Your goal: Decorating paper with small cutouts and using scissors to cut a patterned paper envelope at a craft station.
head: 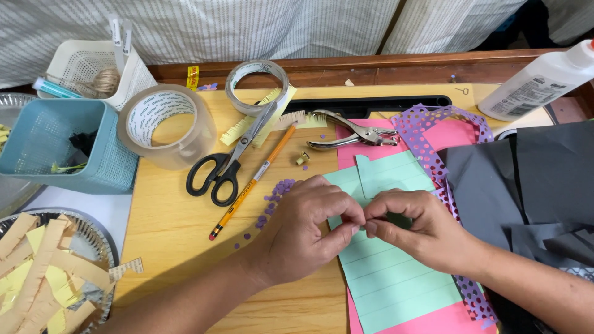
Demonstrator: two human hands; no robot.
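1. Left hand: fingers curled, thumb and forefinger pinched at the edge of the green paper; fingertips meet those of the right hand.
2. Right hand: likewise pinched on the same green paper, at the lower edge of a small tab-shaped green piece. What sits between the fingertips is too small to tell.
3. The green paper is lined and lies on a pink sheet, which rests on the yellow bench.
4. A purple punched strip curves over the pink sheet and runs down its right edge.
5. A hole punch lies just above the pink sheet; purple dots are scattered just left of the left hand.
6. Scissors and a pencil lie side by side, left of the hands.
7. Two tape rolls stand at upper left, near a blue basket and a white basket.
8. Dark grey paper lies to the right; a glue bottle lies at the upper right corner.
9. A foil tray of cut paper strips sits at lower left.
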